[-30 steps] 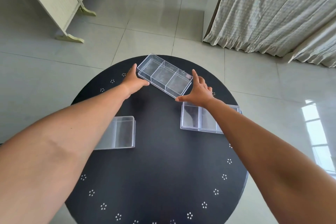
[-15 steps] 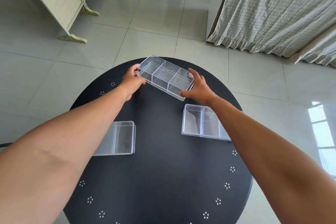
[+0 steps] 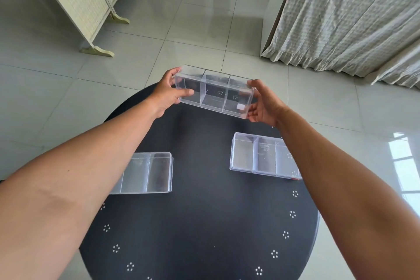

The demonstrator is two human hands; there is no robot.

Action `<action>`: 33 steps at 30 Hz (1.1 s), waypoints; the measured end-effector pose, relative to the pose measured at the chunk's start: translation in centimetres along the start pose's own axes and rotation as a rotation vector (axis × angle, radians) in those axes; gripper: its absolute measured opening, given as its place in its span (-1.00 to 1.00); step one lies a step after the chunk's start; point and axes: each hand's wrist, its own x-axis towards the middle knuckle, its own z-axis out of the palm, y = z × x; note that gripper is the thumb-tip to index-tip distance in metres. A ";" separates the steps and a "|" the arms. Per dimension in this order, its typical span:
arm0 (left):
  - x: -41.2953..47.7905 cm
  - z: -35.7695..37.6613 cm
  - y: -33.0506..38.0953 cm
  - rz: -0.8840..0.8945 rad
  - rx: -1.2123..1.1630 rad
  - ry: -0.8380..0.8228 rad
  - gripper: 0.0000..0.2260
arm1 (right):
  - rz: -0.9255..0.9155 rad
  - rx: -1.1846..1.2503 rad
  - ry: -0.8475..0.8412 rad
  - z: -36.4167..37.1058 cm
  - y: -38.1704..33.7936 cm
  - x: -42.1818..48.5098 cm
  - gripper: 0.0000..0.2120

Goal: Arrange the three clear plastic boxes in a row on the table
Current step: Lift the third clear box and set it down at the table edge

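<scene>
1. Forearms reach out from the near edge over a round black table (image 3: 204, 223) dotted with small white flower marks.
2. Two clear plastic boxes lie flat on the tabletop, well apart: the left box (image 3: 145, 173), partly hidden under the left forearm, and the right box (image 3: 259, 157), its far end covered by the right forearm. Each shows inner dividers.
3. Beyond them, the held box (image 3: 213, 92), three compartments across, is up off the table, tilted so its open side faces the person, with a small white label near its lower right corner.
4. Left hand (image 3: 166, 95) clamps one short end, thumb on the front face, fingers curled over the top edge.
5. Right hand (image 3: 263, 104) clamps the opposite end the same way.
6. Past the table: pale floor tiles, a folding screen (image 3: 75, 0) at left, a curtain (image 3: 347, 13) at right.
</scene>
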 end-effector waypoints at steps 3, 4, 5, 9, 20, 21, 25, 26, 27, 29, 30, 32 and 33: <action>0.0 -0.3 -0.7 -0.014 0.043 -0.013 -0.29 | 0.041 0.022 0.009 -0.2 -0.5 -0.2 -0.48; -0.1 -0.3 -0.9 -0.016 0.049 -0.012 -0.31 | 0.051 0.032 0.018 -0.2 -0.6 -0.3 -0.49; -0.1 -0.3 -1.0 -0.024 0.048 -0.010 -0.32 | 0.065 0.042 0.026 -0.2 -0.8 -0.3 -0.49; -0.1 0.0 -1.3 -0.083 -0.025 -0.016 -0.39 | 0.157 0.032 0.075 0.0 -1.5 -0.1 -0.38; 0.2 1.1 -2.0 -0.246 -0.106 0.049 -0.52 | 0.112 -0.220 0.183 1.7 -1.6 1.4 -0.59; 0.4 1.3 -2.1 -0.262 -0.091 0.064 -0.53 | 0.121 -0.234 0.176 1.8 -1.5 1.6 -0.64; 1.1 2.1 -2.3 -0.264 -0.049 0.146 -0.63 | 0.135 -0.302 0.250 1.9 -0.8 2.0 -0.66; 1.2 2.3 -2.4 -0.262 -0.048 0.155 -0.68 | 0.136 -0.312 0.278 1.9 -0.7 2.1 -0.67; 1.3 2.5 -2.4 -0.261 -0.042 0.159 -0.74 | 0.139 -0.319 0.306 1.8 -0.5 2.1 -0.67; 1.5 2.7 -2.6 -0.262 -0.032 0.167 -0.78 | 0.146 -0.312 0.354 1.7 -0.4 2.3 -0.70; 1.6 2.9 -2.8 -0.263 -0.030 0.170 -0.77 | 0.146 -0.300 0.371 1.5 -0.3 2.4 -0.70; 1.8 3.0 -3.1 -0.266 -0.024 0.176 -0.74 | 0.151 -0.287 0.389 1.5 -0.2 2.4 -0.69; 1.8 3.1 -3.2 -0.268 -0.026 0.177 -0.74 | 0.156 -0.292 0.395 1.5 -0.2 2.4 -0.68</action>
